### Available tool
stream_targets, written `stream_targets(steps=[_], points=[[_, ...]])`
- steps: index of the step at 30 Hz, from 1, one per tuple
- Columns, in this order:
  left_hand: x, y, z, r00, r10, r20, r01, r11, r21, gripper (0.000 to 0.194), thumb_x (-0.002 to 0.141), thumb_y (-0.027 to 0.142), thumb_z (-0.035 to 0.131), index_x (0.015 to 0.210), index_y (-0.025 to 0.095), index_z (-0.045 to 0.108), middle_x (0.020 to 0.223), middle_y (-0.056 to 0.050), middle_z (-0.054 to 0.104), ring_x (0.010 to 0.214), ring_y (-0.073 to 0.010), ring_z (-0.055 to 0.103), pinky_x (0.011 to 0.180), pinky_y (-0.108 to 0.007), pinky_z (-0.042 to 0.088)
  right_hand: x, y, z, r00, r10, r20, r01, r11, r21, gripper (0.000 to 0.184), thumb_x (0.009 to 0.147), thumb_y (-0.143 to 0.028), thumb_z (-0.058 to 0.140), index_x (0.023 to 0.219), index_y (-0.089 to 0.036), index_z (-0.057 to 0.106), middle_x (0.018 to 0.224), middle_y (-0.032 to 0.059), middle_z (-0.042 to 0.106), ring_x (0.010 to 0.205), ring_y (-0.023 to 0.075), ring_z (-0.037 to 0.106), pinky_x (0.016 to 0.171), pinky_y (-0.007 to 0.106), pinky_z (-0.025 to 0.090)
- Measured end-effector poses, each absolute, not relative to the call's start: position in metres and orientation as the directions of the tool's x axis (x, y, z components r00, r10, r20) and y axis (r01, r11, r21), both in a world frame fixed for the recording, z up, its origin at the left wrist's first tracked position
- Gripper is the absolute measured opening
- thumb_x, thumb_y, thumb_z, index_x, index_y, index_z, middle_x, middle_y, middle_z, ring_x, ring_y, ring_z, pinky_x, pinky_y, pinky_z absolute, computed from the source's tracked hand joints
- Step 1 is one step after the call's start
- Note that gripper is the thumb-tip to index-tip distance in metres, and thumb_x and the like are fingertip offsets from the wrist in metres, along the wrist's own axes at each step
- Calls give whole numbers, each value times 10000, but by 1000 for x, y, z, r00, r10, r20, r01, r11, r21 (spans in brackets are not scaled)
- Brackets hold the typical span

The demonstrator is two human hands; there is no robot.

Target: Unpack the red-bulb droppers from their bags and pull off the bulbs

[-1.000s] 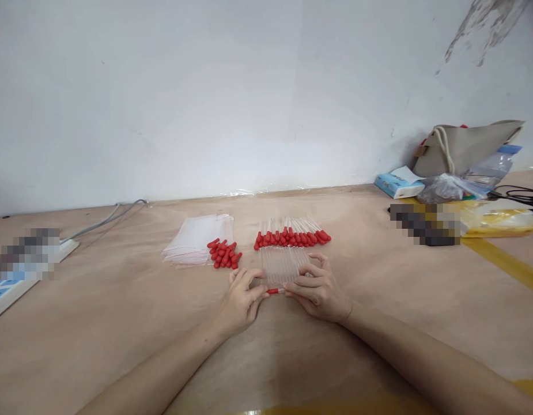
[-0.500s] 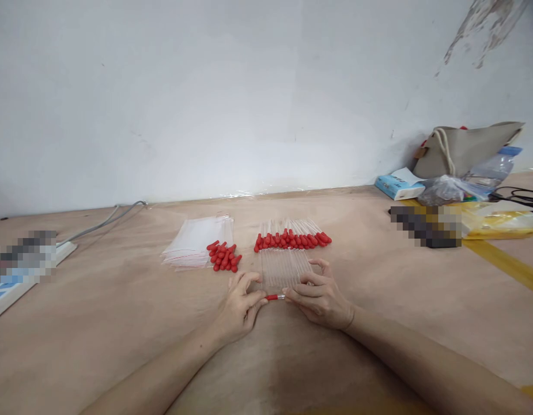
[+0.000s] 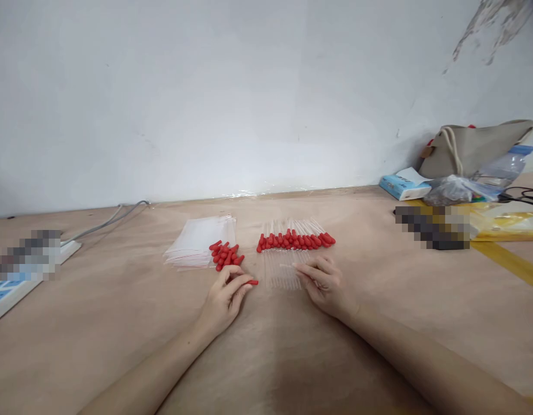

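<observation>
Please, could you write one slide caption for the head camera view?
Left hand pinching a red bulb, right hand over a row of clear tubes.

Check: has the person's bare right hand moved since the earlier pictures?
Yes: the bare right hand has moved forward, toward the stationary row of thin clear tubes with red bulbs.

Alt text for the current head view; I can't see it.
A person's left hand pinches a red bulb, and the right hand seems to pinch a clear tube over a row of bare tubes. Farther back lies a row of bulb-tipped tubes; loose red bulbs lie left of it, by a stack of plastic bags.
</observation>
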State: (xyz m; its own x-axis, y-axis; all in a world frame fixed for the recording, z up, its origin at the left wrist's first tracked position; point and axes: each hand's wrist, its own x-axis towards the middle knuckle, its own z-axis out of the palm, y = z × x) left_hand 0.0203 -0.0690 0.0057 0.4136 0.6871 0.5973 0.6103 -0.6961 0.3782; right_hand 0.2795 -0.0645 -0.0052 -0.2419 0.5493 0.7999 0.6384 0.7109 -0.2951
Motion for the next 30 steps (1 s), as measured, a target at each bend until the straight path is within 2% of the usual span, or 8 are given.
stream_targets(steps=[4, 9, 12, 16, 19, 23, 27, 30], points=[[26, -69, 8, 355, 698, 622, 632, -669, 390, 268, 847, 164, 422, 1079, 187, 553, 951, -71, 489, 916, -163, 513, 806, -312, 447, 275, -61, -2, -206, 598, 775, 603, 701, -381, 294, 819, -107, 417, 1065, -184, 560, 797, 50, 510, 730, 132, 503, 642, 259, 451], [24, -66, 9, 318, 714, 624, 652, -643, 403, 308, 847, 153, 406, 1133, 186, 516, 972, -73, 493, 912, -156, 519, 809, -306, 441, 271, -51, -1, -267, 597, 757, 615, 710, -343, 223, 818, -88, 380, 915, -165, 566, 851, 76, 550, 804, 154, 526, 716, 292, 465], [23, -66, 7, 288, 723, 628, 651, -629, 425, 270, 831, 169, 443, 1094, 179, 503, 986, -73, 521, 851, -146, 532, 767, -293, 450, 268, -46, -5, -332, 577, 746, 635, 722, -276, 221, 811, -73, 366, 837, -160, 568, 792, 71, 562, 760, 158, 523, 690, 305, 459], [22, -67, 5, 264, 728, 633, 645, -621, 445, 161, 805, 219, 488, 960, 181, 507, 850, -38, 566, 687, -123, 530, 651, -261, 451, 265, -46, -8, -359, 585, 727, 629, 727, -274, 163, 806, -107, 423, 766, -166, 569, 758, 59, 551, 711, 146, 513, 652, 293, 446], [13, -60, 12, 120, 749, 652, 737, -507, 447, 214, 768, 288, 541, 954, 187, 506, 795, -17, 586, 666, -129, 538, 665, -271, 440, 265, -47, -9, -360, 571, 738, 619, 738, -270, 87, 798, -202, 502, 775, -165, 578, 830, 78, 539, 739, 150, 507, 665, 297, 449], [-11, -37, 36, -102, 781, 616, 843, -260, 470, 284, 732, 384, 555, 943, 197, 524, 799, -1, 611, 674, -141, 545, 636, -258, 422, 266, -47, -12, -384, 526, 759, 612, 760, -218, 151, 773, -309, 563, 815, -166, 588, 884, 93, 526, 793, 167, 496, 713, 329, 450], [-28, -6, 54, -77, 871, 486, 872, -177, 456, 224, 740, 419, 507, 814, 223, 587, 825, 14, 635, 705, -150, 549, 601, -244, 393, 266, -45, -14, -401, 523, 752, 619, 760, -198, 191, 768, -348, 569, 831, -169, 590, 877, 90, 522, 802, 173, 494, 737, 352, 441], [-27, 11, 55, -95, 910, 405, 887, -108, 449, 240, 724, 437, 507, 787, 227, 603, 798, 9, 651, 721, -167, 564, 654, -278, 386, 265, -46, -12, -419, 531, 737, 619, 761, -197, 217, 766, -367, 570, 838, -164, 590, 887, 95, 518, 821, 180, 497, 745, 359, 438]])
